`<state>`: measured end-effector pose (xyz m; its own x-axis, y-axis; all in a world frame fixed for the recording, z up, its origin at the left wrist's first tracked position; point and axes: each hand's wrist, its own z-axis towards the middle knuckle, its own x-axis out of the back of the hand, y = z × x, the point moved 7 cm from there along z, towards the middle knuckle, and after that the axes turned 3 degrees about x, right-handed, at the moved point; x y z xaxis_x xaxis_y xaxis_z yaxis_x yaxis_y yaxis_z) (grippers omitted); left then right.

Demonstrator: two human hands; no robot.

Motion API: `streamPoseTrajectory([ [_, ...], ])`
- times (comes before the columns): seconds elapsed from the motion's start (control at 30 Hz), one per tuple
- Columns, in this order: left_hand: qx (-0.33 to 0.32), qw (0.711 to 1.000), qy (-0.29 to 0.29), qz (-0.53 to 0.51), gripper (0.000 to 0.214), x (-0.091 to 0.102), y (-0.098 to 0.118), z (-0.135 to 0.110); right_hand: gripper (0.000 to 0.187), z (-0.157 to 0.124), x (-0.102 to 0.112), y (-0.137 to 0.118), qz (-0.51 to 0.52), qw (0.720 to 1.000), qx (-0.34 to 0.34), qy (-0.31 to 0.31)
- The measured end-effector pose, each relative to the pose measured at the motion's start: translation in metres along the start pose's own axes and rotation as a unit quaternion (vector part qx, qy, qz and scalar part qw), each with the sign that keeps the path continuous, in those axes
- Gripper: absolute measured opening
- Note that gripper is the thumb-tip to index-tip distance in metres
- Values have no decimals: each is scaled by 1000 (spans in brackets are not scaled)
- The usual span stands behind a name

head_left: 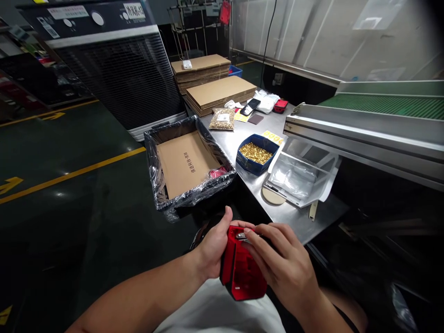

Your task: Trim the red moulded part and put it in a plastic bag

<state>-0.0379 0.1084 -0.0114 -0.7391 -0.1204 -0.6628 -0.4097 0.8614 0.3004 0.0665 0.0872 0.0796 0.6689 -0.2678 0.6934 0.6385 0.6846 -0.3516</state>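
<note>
Red case: the red case (249,275) is held near, above the person's lap and off the surface (287,213), its broad red face up and tilted.
Left hand: the left hand (215,247) grasps the case from its left side, thumb raised, fingertips showing past the far edge.
Right hand: the right hand (289,266) seems to pinch a small metal piece (241,236) between its fingers, on the case's far end; the fingers hide most of it, so its exact kind cannot be told.
Step at the case: judged from this pose, close work with the metal piece at that far end.
Next move at the case: it likely calls for a firm left grasp and fine, light finger control on the right, as a slip could scratch the red face.
Blue tub: on the surface, far of the hands, the blue tub (247,165) holds gold bits (256,152).
Clear tray: just right of the tub, the clear tray (326,185) holds plastic bags (293,178).
Black crate: left of the surface, the plastic-lined crate (151,166) holds cardboard (185,162) and a red item (218,173), partly hidden.
</note>
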Motion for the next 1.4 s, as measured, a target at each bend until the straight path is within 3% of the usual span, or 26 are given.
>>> streamPoseTrajectory([
  [0.53,13,997,-78,-22,63,-11,-1,4,34,3,-9,3,-33,998,27,-44],
  [0.8,21,998,-59,-4,63,-10,-3,7,31,5,-9,4,-56,996,47,-55],
  [0.93,38,997,-60,-23,65,-8,-5,9,31,3,6,13,-17,999,-26,6],
  [1.07,39,999,-7,-8,75,3,-4,10,27,-10,20,11,71,989,-113,70],
  [1.23,74,995,15,-69,86,1,-14,12,10,-22,10,-29,103,992,-1,71],
  [1.3,85,993,15,-84,87,-3,-20,12,12,-27,3,-27,138,986,-41,81],
  [1.37,48,996,49,-48,82,1,-19,11,15,-34,2,-8,161,962,-166,144],
  [1.4,-2,997,81,1,76,6,-14,9,16,-41,2,6,176,933,-250,189],
])
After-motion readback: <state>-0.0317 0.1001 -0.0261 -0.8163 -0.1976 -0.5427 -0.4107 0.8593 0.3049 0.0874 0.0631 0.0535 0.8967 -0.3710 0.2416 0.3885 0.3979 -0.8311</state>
